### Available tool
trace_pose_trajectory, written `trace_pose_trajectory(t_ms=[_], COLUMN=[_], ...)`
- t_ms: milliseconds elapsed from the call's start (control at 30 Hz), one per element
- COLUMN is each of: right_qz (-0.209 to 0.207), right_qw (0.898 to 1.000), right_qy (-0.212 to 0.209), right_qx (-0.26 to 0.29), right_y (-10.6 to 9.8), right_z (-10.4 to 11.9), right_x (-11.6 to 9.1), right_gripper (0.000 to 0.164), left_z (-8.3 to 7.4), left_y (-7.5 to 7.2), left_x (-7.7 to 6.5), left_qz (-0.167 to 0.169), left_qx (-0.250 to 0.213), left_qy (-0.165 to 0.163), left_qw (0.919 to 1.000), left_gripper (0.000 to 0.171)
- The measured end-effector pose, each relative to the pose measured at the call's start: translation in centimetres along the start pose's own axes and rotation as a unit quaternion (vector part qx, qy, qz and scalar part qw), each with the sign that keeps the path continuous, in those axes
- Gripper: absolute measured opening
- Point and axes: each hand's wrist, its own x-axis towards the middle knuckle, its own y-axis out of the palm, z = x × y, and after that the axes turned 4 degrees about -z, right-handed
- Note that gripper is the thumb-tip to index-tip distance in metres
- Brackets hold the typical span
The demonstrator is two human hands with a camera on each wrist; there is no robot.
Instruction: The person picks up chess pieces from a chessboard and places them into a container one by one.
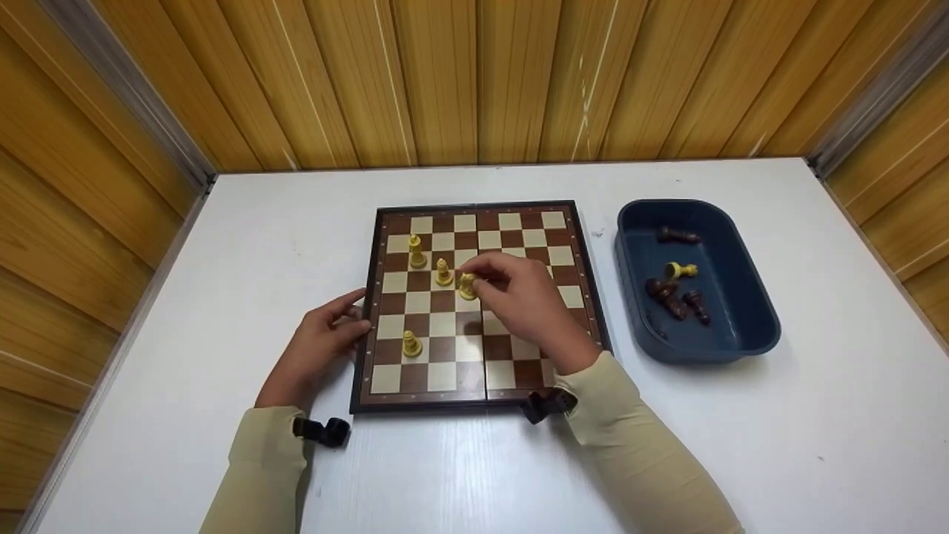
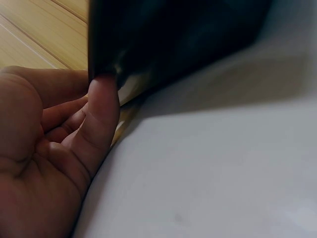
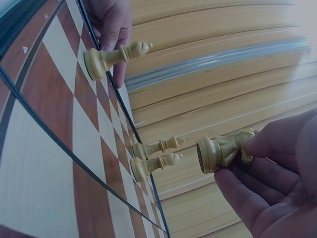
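The right hand (image 1: 519, 297) pinches a pale yellow knight (image 3: 223, 151) between thumb and fingers. Its base hangs above the board in the right wrist view. The chessboard (image 1: 478, 406) lies on the table. At its left edge, the left hand (image 1: 319, 337) grips with thumb and index finger; the fingertips are partly hidden in the left wrist view. Two pale bishops stand upright: one bishop (image 1: 443, 273) close left of the knight, another bishop (image 1: 411, 344) toward the near left corner. A taller pale piece (image 1: 417, 254) stands farther back on the left side.
A dark blue tub (image 1: 749, 297) sits right of the board. Inside it lie several dark brown chess pieces (image 1: 678, 235) and one yellow piece (image 1: 682, 270). Wood-patterned panels (image 1: 511, 81) rise behind and beside the white table (image 1: 830, 415).
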Motion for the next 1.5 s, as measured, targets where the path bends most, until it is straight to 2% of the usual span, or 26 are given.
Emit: trace_pose_trajectory(t_ms=[567,800,1100,1267,1500], right_qz=[-0.013,-0.021,-0.034,-0.039,-0.053], right_qw=[1.0,1.0,0.999,0.999,0.999], right_qy=[0.014,0.007,0.005,0.009,0.006], right_qx=[-0.005,0.013,0.006,0.004,0.008], right_y=[-2.0,-2.6,-3.6,-4.3,-5.1], right_z=[-0.2,-0.4,-0.2,-0.1,-0.2], right_x=[0.2,0.4,0.3,0.3,0.4], right_gripper=[0.02,0.018,0.018,0.018,0.018], left_z=[0.1,0.0,-0.1,-0.2,-0.2], left_y=[0.1,0.1,0.0,0.0,0.0], left_x=[0.2,0.2,0.1,0.0,0.0], left_qz=[-0.001,0.001,0.005,0.01,0.009], left_qx=[-0.005,0.002,0.003,0.019,0.011], left_qy=[-0.006,-0.004,-0.005,-0.006,-0.007], left_qw=[1.0,1.0,1.0,0.9997,0.9999], left_gripper=[0.055,0.055,0.055,0.057,0.056])
